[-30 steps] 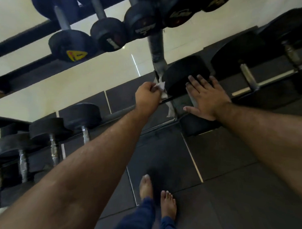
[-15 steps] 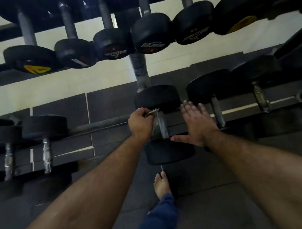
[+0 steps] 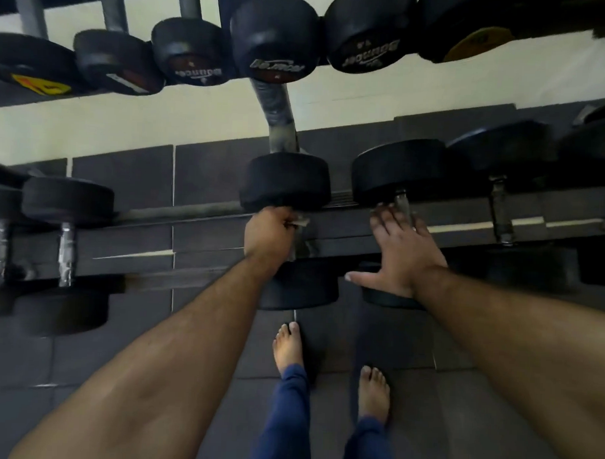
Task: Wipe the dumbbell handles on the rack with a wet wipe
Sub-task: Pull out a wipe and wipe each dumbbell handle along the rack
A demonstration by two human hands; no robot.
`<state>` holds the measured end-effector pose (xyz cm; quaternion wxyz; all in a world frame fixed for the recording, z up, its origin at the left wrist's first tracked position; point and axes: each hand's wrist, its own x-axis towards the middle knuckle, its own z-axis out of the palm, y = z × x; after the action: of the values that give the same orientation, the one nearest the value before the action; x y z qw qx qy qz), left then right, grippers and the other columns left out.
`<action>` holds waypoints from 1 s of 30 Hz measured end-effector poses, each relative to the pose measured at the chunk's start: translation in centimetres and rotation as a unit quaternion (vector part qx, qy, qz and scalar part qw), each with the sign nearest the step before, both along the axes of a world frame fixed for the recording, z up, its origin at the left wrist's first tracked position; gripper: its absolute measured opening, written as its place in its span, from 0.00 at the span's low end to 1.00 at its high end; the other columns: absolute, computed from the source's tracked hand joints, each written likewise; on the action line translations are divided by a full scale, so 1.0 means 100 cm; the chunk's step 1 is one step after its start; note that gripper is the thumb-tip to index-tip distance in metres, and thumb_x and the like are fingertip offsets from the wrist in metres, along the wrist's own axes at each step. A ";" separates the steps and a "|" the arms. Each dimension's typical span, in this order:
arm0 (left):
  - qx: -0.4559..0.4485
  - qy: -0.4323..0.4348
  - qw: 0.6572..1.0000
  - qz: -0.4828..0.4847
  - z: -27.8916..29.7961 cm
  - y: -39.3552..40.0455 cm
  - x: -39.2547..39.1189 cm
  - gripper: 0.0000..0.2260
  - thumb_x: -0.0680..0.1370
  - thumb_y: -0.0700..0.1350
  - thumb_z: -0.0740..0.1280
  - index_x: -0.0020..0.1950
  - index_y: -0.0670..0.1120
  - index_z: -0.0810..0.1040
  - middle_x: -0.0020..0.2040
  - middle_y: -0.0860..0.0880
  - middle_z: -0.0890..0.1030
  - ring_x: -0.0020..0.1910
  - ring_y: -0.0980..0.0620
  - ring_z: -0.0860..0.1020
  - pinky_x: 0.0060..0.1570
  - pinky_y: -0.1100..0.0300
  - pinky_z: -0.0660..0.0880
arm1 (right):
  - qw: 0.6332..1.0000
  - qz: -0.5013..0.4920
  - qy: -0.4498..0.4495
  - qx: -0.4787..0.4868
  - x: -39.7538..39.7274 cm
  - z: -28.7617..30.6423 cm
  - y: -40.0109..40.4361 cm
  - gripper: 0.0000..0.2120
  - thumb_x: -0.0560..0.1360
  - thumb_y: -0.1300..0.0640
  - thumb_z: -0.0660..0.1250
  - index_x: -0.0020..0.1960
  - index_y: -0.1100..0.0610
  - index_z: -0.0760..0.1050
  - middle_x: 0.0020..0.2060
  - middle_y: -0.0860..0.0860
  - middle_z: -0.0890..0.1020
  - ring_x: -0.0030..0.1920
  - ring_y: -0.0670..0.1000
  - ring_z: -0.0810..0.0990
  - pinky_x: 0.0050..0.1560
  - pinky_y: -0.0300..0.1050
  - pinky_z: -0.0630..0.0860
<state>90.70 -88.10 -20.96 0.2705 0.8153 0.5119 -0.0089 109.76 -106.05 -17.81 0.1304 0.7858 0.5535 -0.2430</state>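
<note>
My left hand (image 3: 268, 231) grips a small white wet wipe (image 3: 300, 221) against the steel handle of a black dumbbell (image 3: 285, 180) on the lower rail of the rack (image 3: 466, 219). Most of that handle is hidden by the hand. My right hand (image 3: 401, 253) lies flat with straight fingers on the neighbouring dumbbell (image 3: 399, 171), covering most of its handle (image 3: 402, 202).
More black dumbbells (image 3: 67, 200) sit along the lower rail to the left and right, steel handles showing. An upper row of dumbbells (image 3: 275, 39) hangs over the far side. A grey rack upright (image 3: 277, 115) stands behind. My bare feet (image 3: 287, 345) stand on dark floor mats.
The view has swung down and closer to the lower rail. My left hand with the wipe has slid up the handle toward the far dumbbell head. My right hand shifted onto the neighbouring dumbbell.
</note>
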 end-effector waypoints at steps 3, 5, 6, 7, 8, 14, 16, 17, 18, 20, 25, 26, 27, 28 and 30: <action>-0.032 0.021 0.999 -0.018 0.003 -0.007 0.002 0.11 0.73 0.44 0.72 0.53 0.53 0.88 0.50 0.47 0.87 0.52 0.43 0.84 0.52 0.54 0.80 | 1.000 -0.003 0.007 0.013 0.000 -0.001 -0.006 0.66 0.64 0.11 0.50 0.88 0.54 0.44 0.88 0.53 0.47 0.87 0.56 0.43 0.85 0.63 0.44; 0.001 0.017 0.999 -0.047 0.006 -0.009 0.010 0.10 0.73 0.42 0.72 0.52 0.50 0.88 0.49 0.46 0.86 0.50 0.42 0.83 0.50 0.53 0.79 | 0.999 0.001 0.009 0.039 0.002 -0.002 -0.008 0.66 0.64 0.12 0.50 0.88 0.53 0.45 0.88 0.53 0.48 0.87 0.56 0.44 0.85 0.63 0.44; 0.041 0.011 0.997 -0.064 0.006 -0.006 0.014 0.09 0.73 0.40 0.71 0.51 0.47 0.87 0.49 0.44 0.86 0.50 0.41 0.82 0.49 0.51 0.78 | 0.999 0.004 0.008 0.052 0.003 -0.002 -0.008 0.65 0.64 0.12 0.51 0.88 0.53 0.46 0.87 0.53 0.49 0.87 0.55 0.45 0.85 0.63 0.43; 0.081 0.012 0.993 -0.082 0.005 -0.003 0.017 0.09 0.73 0.39 0.70 0.50 0.45 0.87 0.48 0.43 0.84 0.49 0.39 0.81 0.47 0.50 0.78 | 0.998 0.008 0.009 0.060 0.003 -0.003 -0.008 0.65 0.65 0.12 0.51 0.88 0.53 0.46 0.87 0.53 0.50 0.87 0.55 0.45 0.85 0.63 0.42; 0.108 0.021 0.989 -0.102 0.001 -0.002 0.018 0.08 0.73 0.38 0.69 0.49 0.43 0.86 0.47 0.42 0.84 0.48 0.37 0.81 0.46 0.49 0.77 | 0.998 0.013 0.010 0.063 0.002 -0.004 -0.009 0.65 0.65 0.12 0.51 0.88 0.53 0.47 0.87 0.53 0.50 0.87 0.55 0.45 0.85 0.63 0.42; 0.028 0.113 0.957 -0.264 -0.003 0.000 0.027 0.08 0.75 0.42 0.70 0.52 0.48 0.87 0.52 0.44 0.86 0.53 0.40 0.82 0.53 0.52 0.78 | 0.997 0.012 0.012 0.072 0.005 -0.003 -0.012 0.63 0.66 0.13 0.51 0.88 0.53 0.48 0.87 0.54 0.51 0.87 0.55 0.47 0.84 0.63 0.42; -0.036 0.127 0.943 -0.304 0.003 -0.002 0.023 0.10 0.74 0.42 0.72 0.52 0.52 0.88 0.52 0.49 0.87 0.53 0.45 0.83 0.55 0.55 0.79 | 0.997 0.013 0.012 0.074 0.004 -0.004 -0.013 0.63 0.66 0.13 0.51 0.88 0.53 0.49 0.87 0.54 0.52 0.87 0.55 0.47 0.85 0.63 0.43; -0.047 0.123 0.943 -0.306 0.003 -0.001 0.020 0.11 0.73 0.41 0.71 0.52 0.52 0.88 0.51 0.50 0.87 0.52 0.46 0.83 0.55 0.56 0.79 | 0.997 0.012 0.011 0.076 0.003 -0.004 -0.014 0.63 0.66 0.13 0.51 0.88 0.53 0.49 0.87 0.54 0.52 0.87 0.55 0.48 0.85 0.63 0.43; -0.038 0.104 0.948 -0.298 0.004 0.001 0.018 0.11 0.72 0.41 0.71 0.51 0.52 0.88 0.49 0.51 0.87 0.51 0.47 0.84 0.53 0.56 0.79 | 0.997 0.011 0.007 0.078 0.002 -0.005 -0.014 0.63 0.66 0.13 0.51 0.88 0.53 0.50 0.87 0.54 0.53 0.87 0.55 0.48 0.85 0.63 0.43; 0.036 0.055 0.960 -0.271 0.005 0.006 0.020 0.10 0.72 0.41 0.70 0.50 0.50 0.87 0.48 0.48 0.86 0.49 0.43 0.83 0.49 0.53 0.79 | 0.997 0.013 0.001 0.078 0.001 -0.005 -0.014 0.63 0.66 0.13 0.51 0.87 0.53 0.51 0.87 0.54 0.53 0.87 0.55 0.48 0.85 0.63 0.43; 0.158 0.187 0.893 -0.377 -0.004 0.008 0.021 0.09 0.79 0.40 0.65 0.55 0.48 0.83 0.57 0.48 0.81 0.59 0.43 0.77 0.54 0.51 0.76 | 0.997 0.013 -0.010 0.080 -0.002 -0.004 -0.013 0.62 0.67 0.13 0.50 0.87 0.54 0.54 0.86 0.54 0.57 0.87 0.55 0.51 0.85 0.62 0.45; 0.138 0.194 0.887 -0.396 -0.005 0.008 0.019 0.10 0.79 0.40 0.66 0.56 0.48 0.84 0.58 0.48 0.81 0.60 0.43 0.77 0.56 0.52 0.75 | 0.997 0.013 -0.013 0.079 -0.002 -0.004 -0.013 0.62 0.67 0.13 0.50 0.87 0.54 0.54 0.86 0.54 0.57 0.86 0.55 0.51 0.85 0.62 0.45; 0.091 0.186 0.894 -0.397 -0.005 0.011 0.016 0.10 0.77 0.40 0.67 0.56 0.48 0.85 0.57 0.48 0.82 0.59 0.44 0.78 0.57 0.54 0.75 | 0.997 0.013 -0.016 0.078 -0.003 -0.004 -0.013 0.61 0.67 0.13 0.50 0.87 0.54 0.55 0.86 0.54 0.58 0.86 0.55 0.52 0.85 0.62 0.45; 0.016 0.170 0.911 -0.376 -0.003 0.014 0.013 0.12 0.75 0.38 0.69 0.54 0.49 0.86 0.55 0.48 0.84 0.56 0.44 0.80 0.56 0.56 0.75 | 0.997 0.013 -0.019 0.077 -0.003 -0.005 -0.013 0.61 0.67 0.13 0.50 0.87 0.54 0.55 0.86 0.54 0.58 0.86 0.55 0.52 0.85 0.62 0.45; -0.126 0.140 0.930 -0.315 0.002 0.021 0.005 0.15 0.71 0.36 0.70 0.51 0.51 0.87 0.51 0.52 0.85 0.52 0.50 0.83 0.54 0.59 0.78 | 0.997 0.016 -0.026 0.074 -0.003 -0.005 -0.014 0.61 0.67 0.13 0.50 0.86 0.54 0.56 0.86 0.54 0.59 0.86 0.55 0.53 0.85 0.62 0.46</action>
<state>91.19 -86.02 -20.78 0.2794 0.8843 0.2565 -0.2721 109.41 -107.40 -18.32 0.0901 0.7906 0.5786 -0.1792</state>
